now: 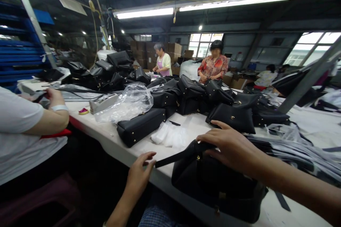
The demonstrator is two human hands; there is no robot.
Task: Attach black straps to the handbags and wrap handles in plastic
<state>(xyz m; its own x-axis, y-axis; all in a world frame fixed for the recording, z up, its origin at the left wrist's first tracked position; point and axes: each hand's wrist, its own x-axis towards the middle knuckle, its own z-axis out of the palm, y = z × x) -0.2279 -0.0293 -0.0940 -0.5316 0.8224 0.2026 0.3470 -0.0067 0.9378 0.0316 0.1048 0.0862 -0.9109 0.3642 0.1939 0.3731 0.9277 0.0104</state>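
Note:
A black handbag (221, 188) with small gold-coloured fittings rests at the table's near edge, right in front of me. From its top a flat black strap (173, 158) stretches out to the left. My left hand (140, 172) has the strap's free end at its thumb and fingertips, apparently pinched. Over the bag's top, my right hand (229, 145) grips the strap close to where it meets the bag. Its fingers hide part of that join. Just beyond lies crumpled white wrapping (170, 134), with another black bag (141, 126) to its left.
Many black bags (191, 92) are heaped across the white table (112, 134). Clear plastic (128, 103) lies left of centre, and plastic-wrapped straps (293, 152) lie at right. A seated person in a white shirt (23, 131) works at left; two people stand beyond the table.

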